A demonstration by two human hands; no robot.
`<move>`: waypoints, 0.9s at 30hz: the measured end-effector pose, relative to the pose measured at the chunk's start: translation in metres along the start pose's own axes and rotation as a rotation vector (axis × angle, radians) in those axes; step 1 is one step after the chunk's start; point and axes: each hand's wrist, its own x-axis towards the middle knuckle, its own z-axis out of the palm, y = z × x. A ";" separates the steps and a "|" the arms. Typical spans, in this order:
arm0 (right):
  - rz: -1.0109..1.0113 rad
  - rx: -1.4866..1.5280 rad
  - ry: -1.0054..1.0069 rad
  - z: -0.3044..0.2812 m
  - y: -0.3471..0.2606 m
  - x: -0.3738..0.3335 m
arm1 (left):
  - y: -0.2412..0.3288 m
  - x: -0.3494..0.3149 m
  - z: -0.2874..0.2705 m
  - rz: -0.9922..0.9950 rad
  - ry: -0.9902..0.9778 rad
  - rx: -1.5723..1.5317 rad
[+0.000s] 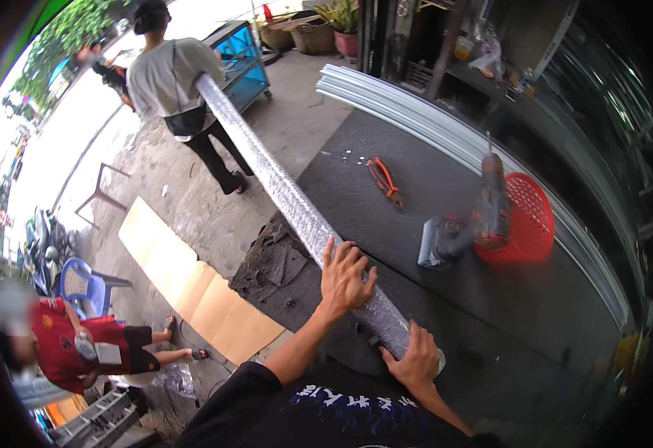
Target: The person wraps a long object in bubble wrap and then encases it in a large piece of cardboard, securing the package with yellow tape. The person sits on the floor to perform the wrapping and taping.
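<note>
A long, narrow bundle [267, 175] in shiny clear plastic wrap slants from the work table up to a person in a pale shirt [173, 75], whose body hides how the far end is held. My left hand [347, 278] curls over the bundle near the table's edge. Closer to me, my right hand [418, 357] grips the near end. On the dark table [326, 168] lie orange-handled pliers [385, 181]. Farther right are a cordless drill [483, 209] and a red perforated plastic basket [532, 216], the drill partly in front of the basket.
Pale long profiles [416, 112] run along the table's far side. Left on the floor lie flattened cardboard [192, 280], a blue plastic chair [87, 284] and a stepladder [102, 418]. A person in red [95, 340] stands there. A blue wheeled cabinet [240, 63] stands behind the person in the pale shirt.
</note>
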 end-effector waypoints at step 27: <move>0.069 0.046 -0.066 0.011 0.056 -0.013 | -0.001 0.014 0.003 -0.127 -0.139 -0.001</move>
